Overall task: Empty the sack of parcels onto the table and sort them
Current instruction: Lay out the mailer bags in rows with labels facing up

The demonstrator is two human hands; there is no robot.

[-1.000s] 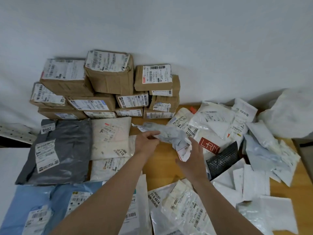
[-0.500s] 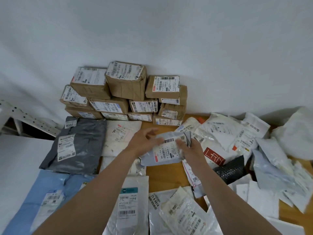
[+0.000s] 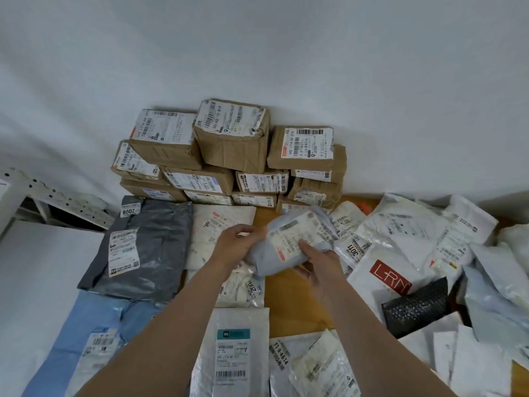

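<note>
Both hands hold a small grey poly mailer [image 3: 289,242] with a white label, lifted above the wooden table [image 3: 289,299]. My left hand [image 3: 234,247] grips its left end and my right hand [image 3: 317,265] grips its lower right edge. Brown cardboard boxes [image 3: 232,156] are stacked against the wall behind it. A dark grey bag [image 3: 148,247], a blue bag [image 3: 94,333] and white mailers [image 3: 223,230] lie flat in rows on the left. A loose heap of white mailers [image 3: 415,242] covers the right side.
A white mailer with a red LRN patch [image 3: 383,276] and a black bubble mailer [image 3: 415,308] lie right of my right forearm. More labelled mailers [image 3: 234,351] sit at the near edge. A white perforated metal frame [image 3: 51,196] stands off the table's left.
The grey mailer has been turned and lifted slightly, label now tilted up to the right. Both hands stay on it. The camera view has shifted a little to the left.
</note>
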